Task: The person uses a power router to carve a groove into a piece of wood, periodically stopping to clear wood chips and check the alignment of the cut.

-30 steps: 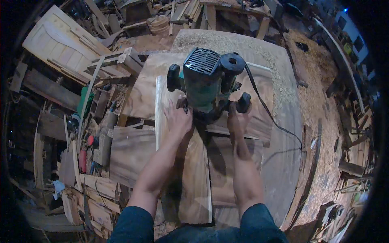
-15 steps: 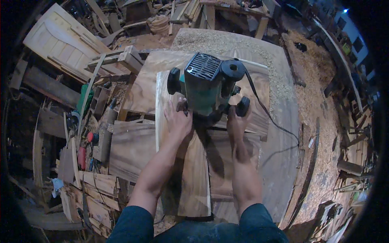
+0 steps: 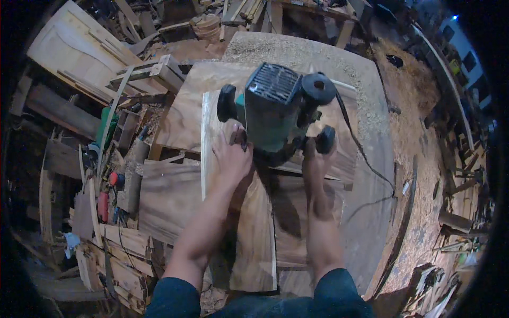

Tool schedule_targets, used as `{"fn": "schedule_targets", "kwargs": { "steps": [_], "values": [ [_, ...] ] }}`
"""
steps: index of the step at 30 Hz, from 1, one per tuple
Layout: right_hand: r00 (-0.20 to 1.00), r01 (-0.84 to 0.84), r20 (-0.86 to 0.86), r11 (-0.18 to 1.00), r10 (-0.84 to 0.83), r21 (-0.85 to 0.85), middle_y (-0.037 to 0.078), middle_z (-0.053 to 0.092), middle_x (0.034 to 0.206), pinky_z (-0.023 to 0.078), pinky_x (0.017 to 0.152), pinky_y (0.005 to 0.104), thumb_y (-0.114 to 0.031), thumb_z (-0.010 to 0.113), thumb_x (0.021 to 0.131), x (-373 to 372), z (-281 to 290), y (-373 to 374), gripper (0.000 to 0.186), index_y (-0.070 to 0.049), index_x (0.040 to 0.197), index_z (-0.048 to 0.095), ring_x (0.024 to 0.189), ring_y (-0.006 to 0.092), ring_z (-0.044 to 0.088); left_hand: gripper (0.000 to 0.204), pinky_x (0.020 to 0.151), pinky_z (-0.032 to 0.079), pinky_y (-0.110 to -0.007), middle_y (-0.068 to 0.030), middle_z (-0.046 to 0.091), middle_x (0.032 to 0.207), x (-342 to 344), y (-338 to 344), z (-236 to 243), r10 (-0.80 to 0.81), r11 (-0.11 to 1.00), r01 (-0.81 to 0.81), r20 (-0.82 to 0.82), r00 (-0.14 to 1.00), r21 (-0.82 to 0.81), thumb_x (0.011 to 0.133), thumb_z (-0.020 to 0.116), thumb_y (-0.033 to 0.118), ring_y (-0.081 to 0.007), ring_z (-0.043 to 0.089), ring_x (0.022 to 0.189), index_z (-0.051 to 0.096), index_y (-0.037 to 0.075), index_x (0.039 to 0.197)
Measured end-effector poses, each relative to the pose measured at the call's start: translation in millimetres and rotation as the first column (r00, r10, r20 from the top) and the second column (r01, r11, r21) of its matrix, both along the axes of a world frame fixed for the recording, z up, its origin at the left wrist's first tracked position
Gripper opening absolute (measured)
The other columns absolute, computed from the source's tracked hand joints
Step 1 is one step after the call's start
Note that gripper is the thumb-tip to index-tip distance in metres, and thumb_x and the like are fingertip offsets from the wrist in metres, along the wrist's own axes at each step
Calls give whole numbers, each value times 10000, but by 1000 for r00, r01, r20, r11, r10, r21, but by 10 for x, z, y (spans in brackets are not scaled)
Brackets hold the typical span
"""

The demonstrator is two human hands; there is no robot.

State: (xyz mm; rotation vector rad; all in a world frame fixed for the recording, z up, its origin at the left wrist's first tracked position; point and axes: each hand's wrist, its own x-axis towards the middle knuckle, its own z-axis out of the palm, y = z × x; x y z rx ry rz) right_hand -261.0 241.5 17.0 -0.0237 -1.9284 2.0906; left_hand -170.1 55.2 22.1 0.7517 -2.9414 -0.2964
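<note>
A green and black plunge router [image 3: 273, 114] stands on a long wooden board [image 3: 254, 233] in front of me, its vented black top facing up. My right hand [image 3: 318, 155] is closed round the router's black knob on the right. On the other side, my left hand [image 3: 234, 156] grips a dark part low on the router, with some fingers lying along the board. The router's upper left knob is outside that hand. Under the router, the bit and base contact are hidden. A black cord [image 3: 354, 135] runs from it to the right.
Beneath lie wide wooden panels [image 3: 175, 193] and a larger sheet [image 3: 371, 212] with wood shavings toward its far end. To the left are a panelled door [image 3: 85, 55], a green power tool [image 3: 105, 130] and stacked offcuts [image 3: 124, 259]. Shavings cover the floor [image 3: 413, 95] on the right.
The router's top has shifted slightly to the right, and my right hand with it. Both hands keep their hold. The whole view has moved a little.
</note>
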Motion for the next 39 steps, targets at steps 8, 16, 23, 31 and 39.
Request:
{"fn": "schedule_targets", "kwargs": {
  "steps": [8,16,23,31,39],
  "values": [
    [985,-104,-130,991,115,86,58,562,909,456,641,265,-164,698,867,-871,89,-373,344,2,1115,525,715,146,552,477,1093,114,-704,-149,481,1428,-716,-327,38,73,994,-72,-4,997,88,986,408,409,-446,242,1409,613,66,1247],
    [959,-250,-167,962,229,-113,51,583,992,483,719,288,-87,679,841,-1343,124,-727,341,23,1143,565,850,142,563,660,1124,86,-668,-287,467,1385,-1208,-660,20,94,987,-100,54,994,124,993,327,509,-433,173,1442,620,-59,1158],
    [986,-161,-30,984,164,73,62,616,981,494,768,297,-108,685,811,-887,216,-514,423,26,1186,544,850,154,584,613,1137,52,-652,-194,362,1506,-918,-637,-338,24,994,-17,-67,997,111,999,334,474,-373,139,1466,600,-24,1237],
    [989,-120,105,975,101,188,126,601,961,471,790,350,-287,751,779,-166,459,-84,554,37,1173,537,891,190,583,550,1152,57,-626,-74,293,1569,-292,-112,83,24,998,-28,85,996,53,1004,348,452,-383,189,1451,525,86,1375],
    [1000,21,6,988,-22,150,110,613,855,488,713,359,-220,737,764,280,423,51,409,-4,1057,552,770,219,591,522,1114,107,-673,-124,355,1529,106,47,-101,-6,1000,9,-131,991,23,996,390,399,-402,195,1444,480,81,1400]
  ]
}}
